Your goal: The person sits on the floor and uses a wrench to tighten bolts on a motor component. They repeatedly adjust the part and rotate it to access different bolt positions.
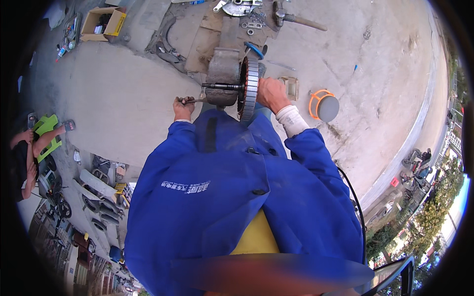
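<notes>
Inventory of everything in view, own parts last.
hub-motor stator: one, silver, right of vise
bench vise: one, grey, upper centre
rod: one, dark, left of vise
hammer: one, brown handle, top
metal parts: several, silver, top
cardboard box: one, brown, upper left
small box: one, tan, right of stator
stool: one, orange frame, right
plastic chair: one, green, left
seated person: one, dark clothing, left
jacket: one, blue, centre
left grip: one, bare, on rod
right grip: one, bare, at stator

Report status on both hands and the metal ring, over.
Left hand gripping rod; right hand at metal ring. Ring upright, shaft across vise. Hammer lies beyond.
</notes>
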A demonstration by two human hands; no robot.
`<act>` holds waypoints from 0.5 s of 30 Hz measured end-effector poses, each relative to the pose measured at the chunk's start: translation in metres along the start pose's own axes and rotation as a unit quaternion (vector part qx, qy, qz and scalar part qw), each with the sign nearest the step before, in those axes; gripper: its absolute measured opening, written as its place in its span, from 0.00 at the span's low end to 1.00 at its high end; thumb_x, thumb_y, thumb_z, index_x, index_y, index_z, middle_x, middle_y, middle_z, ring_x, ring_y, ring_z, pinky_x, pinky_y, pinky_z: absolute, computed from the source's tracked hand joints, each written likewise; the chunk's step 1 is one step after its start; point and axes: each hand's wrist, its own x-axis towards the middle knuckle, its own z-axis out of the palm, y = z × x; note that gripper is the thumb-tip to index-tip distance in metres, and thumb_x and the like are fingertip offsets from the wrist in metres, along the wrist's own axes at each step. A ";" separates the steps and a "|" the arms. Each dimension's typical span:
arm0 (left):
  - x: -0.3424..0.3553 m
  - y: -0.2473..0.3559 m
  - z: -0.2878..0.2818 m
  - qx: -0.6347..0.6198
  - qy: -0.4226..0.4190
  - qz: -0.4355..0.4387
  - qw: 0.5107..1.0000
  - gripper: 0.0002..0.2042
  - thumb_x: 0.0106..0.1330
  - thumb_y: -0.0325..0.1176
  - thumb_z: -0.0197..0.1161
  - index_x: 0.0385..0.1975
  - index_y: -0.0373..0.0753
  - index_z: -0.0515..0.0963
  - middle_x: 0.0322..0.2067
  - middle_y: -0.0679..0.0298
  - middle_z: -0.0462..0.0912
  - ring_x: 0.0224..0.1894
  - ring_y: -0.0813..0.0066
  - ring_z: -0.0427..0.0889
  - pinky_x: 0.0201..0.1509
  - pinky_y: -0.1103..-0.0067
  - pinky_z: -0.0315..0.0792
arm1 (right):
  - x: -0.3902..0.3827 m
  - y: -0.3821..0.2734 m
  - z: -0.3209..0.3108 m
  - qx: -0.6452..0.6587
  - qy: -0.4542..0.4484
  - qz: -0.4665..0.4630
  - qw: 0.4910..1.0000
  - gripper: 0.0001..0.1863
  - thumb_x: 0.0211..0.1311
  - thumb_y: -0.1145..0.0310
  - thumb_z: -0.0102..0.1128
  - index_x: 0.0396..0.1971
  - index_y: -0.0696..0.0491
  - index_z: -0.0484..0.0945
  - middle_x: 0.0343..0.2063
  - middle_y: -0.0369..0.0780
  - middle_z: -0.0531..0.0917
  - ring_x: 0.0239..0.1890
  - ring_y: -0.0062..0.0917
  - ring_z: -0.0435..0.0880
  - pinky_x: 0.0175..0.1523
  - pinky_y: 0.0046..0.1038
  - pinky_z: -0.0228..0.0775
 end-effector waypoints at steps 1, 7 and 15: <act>0.010 0.002 -0.007 -0.004 -0.020 -0.002 1.000 0.23 0.81 0.46 0.40 0.20 0.44 0.60 0.11 0.67 0.58 0.16 0.68 0.64 0.30 0.67 0.68 | 0.001 0.002 0.004 -0.004 -0.001 0.003 1.000 0.12 0.57 0.59 0.63 0.25 0.52 0.84 0.25 0.50 0.86 0.28 0.45 0.89 0.32 0.42 0.81; 0.038 0.007 0.008 0.047 -0.038 -0.036 0.997 0.20 0.80 0.42 0.39 0.20 0.47 0.55 0.12 0.69 0.53 0.13 0.73 0.55 0.24 0.73 0.58 | 0.013 0.001 0.009 0.009 -0.053 0.030 0.998 0.13 0.61 0.58 0.61 0.28 0.52 0.86 0.26 0.53 0.86 0.31 0.47 0.89 0.36 0.45 0.81; 0.005 0.004 0.017 0.078 -0.007 0.020 0.997 0.23 0.82 0.46 0.37 0.20 0.46 0.61 0.11 0.68 0.56 0.16 0.70 0.60 0.32 0.67 0.68 | 0.008 -0.005 -0.016 -0.006 -0.027 0.052 0.998 0.17 0.61 0.57 0.60 0.24 0.54 0.88 0.26 0.53 0.87 0.30 0.48 0.89 0.36 0.43 0.83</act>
